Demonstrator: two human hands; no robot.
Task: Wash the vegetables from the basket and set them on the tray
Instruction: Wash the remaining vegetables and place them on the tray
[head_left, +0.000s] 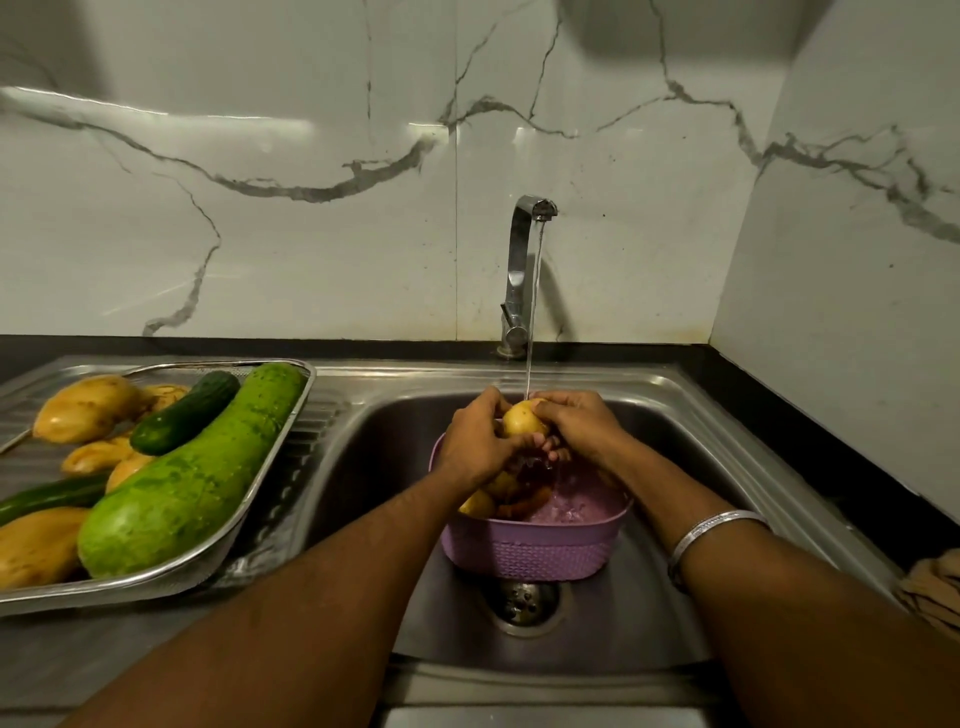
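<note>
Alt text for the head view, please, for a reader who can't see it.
Both hands, left hand and right hand, hold a yellow potato under the running faucet, above a purple basket standing in the steel sink. On the drainboard to the left, a steel tray holds a bottle gourd, cucumbers and potatoes.

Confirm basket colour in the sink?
Purple basket, woven-look wall; seen in the head view.

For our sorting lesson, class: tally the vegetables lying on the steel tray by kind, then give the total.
Potatoes: 5
Cucumbers: 2
Bottle gourd: 1
Total visible on the tray: 8
Not counted: the potato held under the tap.
</note>
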